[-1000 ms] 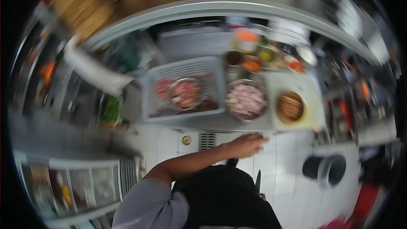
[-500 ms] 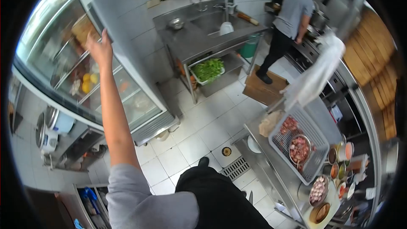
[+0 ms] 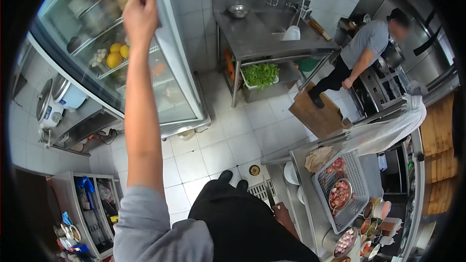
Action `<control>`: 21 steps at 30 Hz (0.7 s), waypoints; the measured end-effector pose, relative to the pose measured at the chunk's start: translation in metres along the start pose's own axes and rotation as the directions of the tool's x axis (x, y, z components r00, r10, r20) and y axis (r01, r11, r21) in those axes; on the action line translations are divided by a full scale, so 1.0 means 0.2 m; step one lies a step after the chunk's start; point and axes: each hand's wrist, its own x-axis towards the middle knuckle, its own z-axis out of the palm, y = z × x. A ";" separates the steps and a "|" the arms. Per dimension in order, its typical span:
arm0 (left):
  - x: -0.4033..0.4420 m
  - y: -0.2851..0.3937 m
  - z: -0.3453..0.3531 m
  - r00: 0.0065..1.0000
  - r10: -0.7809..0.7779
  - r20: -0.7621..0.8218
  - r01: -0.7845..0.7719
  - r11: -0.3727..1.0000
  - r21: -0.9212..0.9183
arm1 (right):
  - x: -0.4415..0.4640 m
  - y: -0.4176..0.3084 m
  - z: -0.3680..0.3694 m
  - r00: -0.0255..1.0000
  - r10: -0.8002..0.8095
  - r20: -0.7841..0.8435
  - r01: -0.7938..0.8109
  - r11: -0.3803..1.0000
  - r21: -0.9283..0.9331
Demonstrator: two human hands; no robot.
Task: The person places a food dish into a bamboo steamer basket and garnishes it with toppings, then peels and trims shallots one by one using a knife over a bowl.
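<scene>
My left hand is raised at arm's length, its fingers closed around the handle edge of the glass fridge door. Through the glass show shelves with a metal pot, yellow lemons and pale garlic-like bulbs. Low beside my dark apron, my right hand grips a knife, its blade pointing forward over the floor drain. The apron partly hides that forearm.
To the right, a steel counter carries a grey crate with a bowl of cut meat and several sauce containers. Ahead stands a steel sink table with leafy greens below. A co-worker stands on cardboard by the stove.
My view has shifted, and my left hand stays on the fridge door. My right hand with the knife has come into view. The co-worker has turned and leans with one leg back.
</scene>
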 end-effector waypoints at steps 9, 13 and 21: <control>-0.62 0.12 -1.12 0.839 -0.038 -0.543 0.317 0.845 0.431 | 0.29 -0.10 0.01 1.000 0.012 0.016 -0.006 0.946 -0.325; -0.64 0.34 -1.36 0.737 -0.052 -0.674 0.403 0.834 0.376 | 0.38 -0.16 -0.07 0.983 0.089 0.160 -0.010 0.899 -0.438; -0.95 0.08 -1.11 0.865 0.465 -0.191 -0.406 0.870 0.278 | 0.52 -0.54 -0.16 0.947 0.183 0.264 -0.069 0.918 -0.391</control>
